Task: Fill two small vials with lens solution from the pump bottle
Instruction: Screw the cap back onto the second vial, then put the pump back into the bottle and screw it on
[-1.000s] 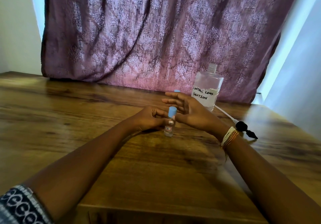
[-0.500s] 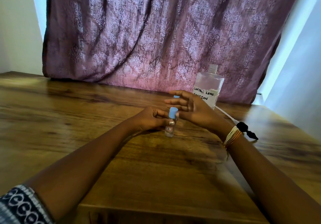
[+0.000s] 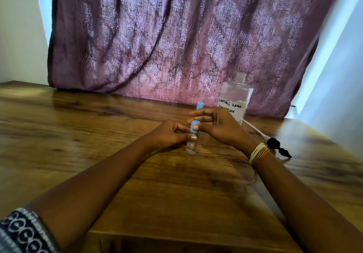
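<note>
Right hand (image 3: 220, 127) had closed down since earlier, its grip pinching the blue cap (image 3: 195, 126); left hand (image 3: 170, 136) pinched the upright vial (image 3: 191, 145) on the surface (image 3: 98, 144).

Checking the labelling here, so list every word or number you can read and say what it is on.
"CONTACT LENS" on the white label of the clear bottle; its second line is half hidden by the right hand, reading "S...ION".
"FB" or similar in a red box on the near vial; too small to be sure.
</note>
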The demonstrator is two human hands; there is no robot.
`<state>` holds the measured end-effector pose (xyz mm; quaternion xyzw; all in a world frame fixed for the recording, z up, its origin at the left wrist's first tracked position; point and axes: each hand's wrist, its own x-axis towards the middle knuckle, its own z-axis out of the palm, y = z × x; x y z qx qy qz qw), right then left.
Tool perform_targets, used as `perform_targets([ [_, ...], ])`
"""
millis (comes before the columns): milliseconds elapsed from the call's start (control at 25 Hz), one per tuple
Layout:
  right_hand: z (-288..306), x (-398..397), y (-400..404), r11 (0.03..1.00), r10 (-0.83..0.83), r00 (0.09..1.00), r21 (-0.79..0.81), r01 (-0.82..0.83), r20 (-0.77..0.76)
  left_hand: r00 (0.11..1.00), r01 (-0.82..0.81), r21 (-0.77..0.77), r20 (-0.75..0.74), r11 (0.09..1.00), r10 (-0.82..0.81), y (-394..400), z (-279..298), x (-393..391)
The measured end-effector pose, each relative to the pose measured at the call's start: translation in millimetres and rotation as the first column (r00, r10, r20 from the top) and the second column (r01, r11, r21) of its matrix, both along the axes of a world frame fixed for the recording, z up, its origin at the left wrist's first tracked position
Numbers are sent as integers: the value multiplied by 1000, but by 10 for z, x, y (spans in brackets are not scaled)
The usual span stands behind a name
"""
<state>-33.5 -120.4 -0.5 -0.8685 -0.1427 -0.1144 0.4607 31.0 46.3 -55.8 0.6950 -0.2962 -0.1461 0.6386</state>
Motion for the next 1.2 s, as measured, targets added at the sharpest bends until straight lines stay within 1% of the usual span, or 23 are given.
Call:
perform_targets([
  [80,12,1,-28,994,-106,994,-2,106,32,999,-40,-13,3,999,40,-32,-26,-8],
  [280,-66,-14,54,965,-262,958,39,260,118,994,-109,4,29,994,109,-62,-46,-19],
  [360,-87,12,81,966,-253,961,76,246,110,988,-141,14,64,990,140,-64,-49,-11],
  [440,-114,61,67,979,-194,981,60,192,19,976,-189,13,111,982,187,-55,-66,19],
  [520,-172,94,59,979,-178,981,-109,170,-75,947,-287,11,157,958,281,-34,-84,71],
  [560,-224,92,70,971,-170,981,-187,151,-89,930,-332,10,173,943,325,-29,-95,98],
  [600,-285,84,88,965,-168,982,-219,146,-86,916,-362,8,188,932,354,-36,-108,118],
  [720,-457,124,101,959,-211,977,-199,203,-16,872,-442,12,240,897,427,-105,-107,167],
  [880,-494,219,4,950,-260,965,-187,250,-32,829,-515,31,272,857,488,-174,-49,355],
  [960,-509,233,-40,946,-263,965,-196,257,-4,810,-551,36,261,833,525,-207,-55,461],
  [1040,-510,249,-62,948,-247,969,-204,243,3,801,-562,37,275,826,532,-235,-79,520],
  [1200,-478,260,-91,955,-229,973,-199,218,-38,797,-547,53,338,836,500,-263,-85,487],
])
